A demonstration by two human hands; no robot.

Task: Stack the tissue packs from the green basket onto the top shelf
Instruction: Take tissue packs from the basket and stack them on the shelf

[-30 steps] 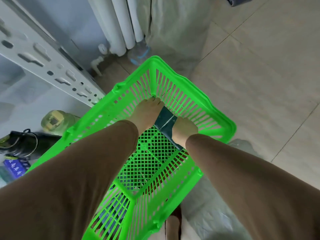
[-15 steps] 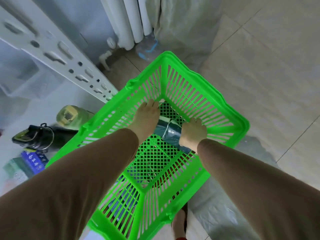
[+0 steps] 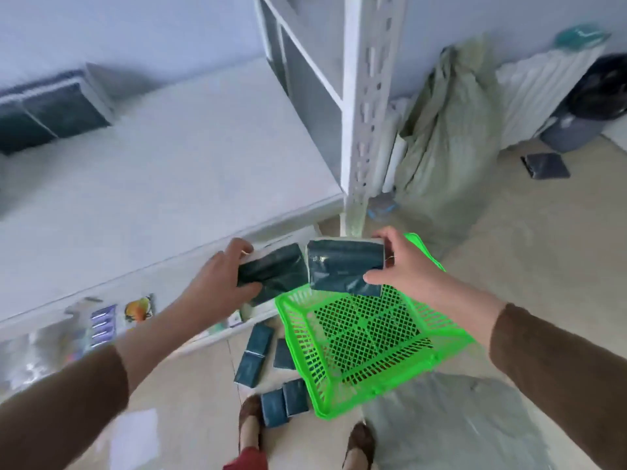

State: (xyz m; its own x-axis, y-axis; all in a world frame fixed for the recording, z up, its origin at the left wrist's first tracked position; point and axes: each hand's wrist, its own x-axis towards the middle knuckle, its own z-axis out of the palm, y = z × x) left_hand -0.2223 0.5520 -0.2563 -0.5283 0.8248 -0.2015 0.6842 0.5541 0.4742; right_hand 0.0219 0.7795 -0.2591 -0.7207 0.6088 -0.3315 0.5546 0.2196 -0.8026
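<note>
- A second ago both hands were down in the green basket (image 3: 369, 337) on one dark pack; now they are up, and each grips its own pack.
- The left hand (image 3: 220, 279) curls round the left pack (image 3: 271, 276), thumb below, fingers over the top edge.
- The right hand (image 3: 395, 262) pinches the right pack (image 3: 344, 269) by its end, thumb in front, fingers behind.
- Both packs are in the air, just in front of the shelf edge and above the basket's far rim, almost touching each other.
- The basket looks empty now, so these are likely its last packs.
- The top shelf (image 3: 176, 171) is a broad white board; a stack (image 3: 51, 113) of dark packs sits at its far left, well apart from the hands. The carry there is not yet done.
- More packs (image 3: 258, 354) lie loose on the tiled floor beside the basket.
- A white slotted post (image 3: 366, 96) stands at the shelf's right end; beyond it, a pale sack (image 3: 448, 137) and a grey bin (image 3: 573, 130).
</note>
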